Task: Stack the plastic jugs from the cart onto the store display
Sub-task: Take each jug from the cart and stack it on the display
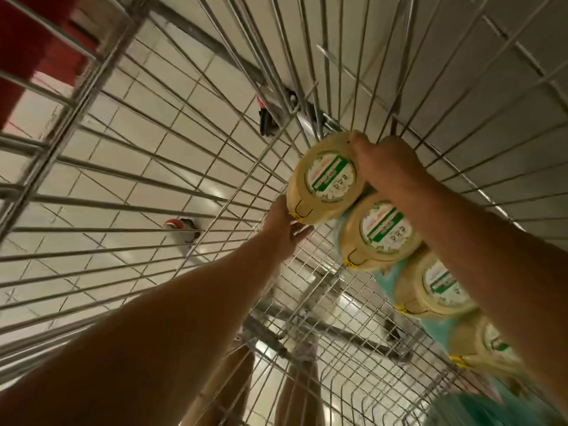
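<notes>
Four pale yellow jugs (381, 232) lie in one row along the right side of the wire cart (87, 96). Each shows a round white and green label and a small yellow tab. The farthest jug (322, 179) is gripped from above by the right hand (387, 167), and the left hand (284, 229) touches its lower edge.

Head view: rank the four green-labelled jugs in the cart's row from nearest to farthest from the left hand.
1. End jug, touching the left hand, at the row's far end.
2. Second jug, next along.
3. Third jug, mid-row.
4. Fourth jug, lower right, closest to the camera.
</notes>
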`<action>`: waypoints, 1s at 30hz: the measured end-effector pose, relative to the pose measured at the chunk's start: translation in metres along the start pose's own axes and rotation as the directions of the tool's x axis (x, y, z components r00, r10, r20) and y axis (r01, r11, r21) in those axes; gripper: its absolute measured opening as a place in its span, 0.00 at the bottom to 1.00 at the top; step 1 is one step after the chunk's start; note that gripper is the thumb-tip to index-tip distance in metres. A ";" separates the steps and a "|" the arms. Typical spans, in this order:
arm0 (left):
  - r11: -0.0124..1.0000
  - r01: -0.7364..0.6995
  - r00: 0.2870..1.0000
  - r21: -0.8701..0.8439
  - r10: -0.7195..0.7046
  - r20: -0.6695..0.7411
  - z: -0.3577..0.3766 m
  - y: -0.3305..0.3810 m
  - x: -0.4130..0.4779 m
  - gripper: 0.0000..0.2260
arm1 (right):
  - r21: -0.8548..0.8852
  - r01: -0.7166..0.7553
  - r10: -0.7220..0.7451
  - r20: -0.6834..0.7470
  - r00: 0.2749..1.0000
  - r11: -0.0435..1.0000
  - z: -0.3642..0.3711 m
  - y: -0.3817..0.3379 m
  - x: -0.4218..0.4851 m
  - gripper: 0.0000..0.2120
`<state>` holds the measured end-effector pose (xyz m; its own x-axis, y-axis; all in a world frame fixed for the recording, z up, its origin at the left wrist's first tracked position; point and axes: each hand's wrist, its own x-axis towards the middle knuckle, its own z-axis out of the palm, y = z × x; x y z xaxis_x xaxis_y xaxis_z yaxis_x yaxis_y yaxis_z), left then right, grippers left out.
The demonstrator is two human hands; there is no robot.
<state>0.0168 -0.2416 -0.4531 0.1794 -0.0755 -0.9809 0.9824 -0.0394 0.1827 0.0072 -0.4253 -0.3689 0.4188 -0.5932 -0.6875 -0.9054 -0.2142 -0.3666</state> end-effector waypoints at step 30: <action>0.993 -0.007 0.890 -0.118 0.060 0.452 -0.049 0.035 -0.222 0.17 | 0.872 -0.221 0.088 0.204 0.975 0.436 -0.070 -0.038 -0.245 0.21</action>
<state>0.0136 -0.1776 -0.2320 0.1947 -0.5198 -0.8318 0.9805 0.0789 0.1802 -0.0655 -0.3259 -0.1429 0.3428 -0.4394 -0.8303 -0.4265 0.7147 -0.5543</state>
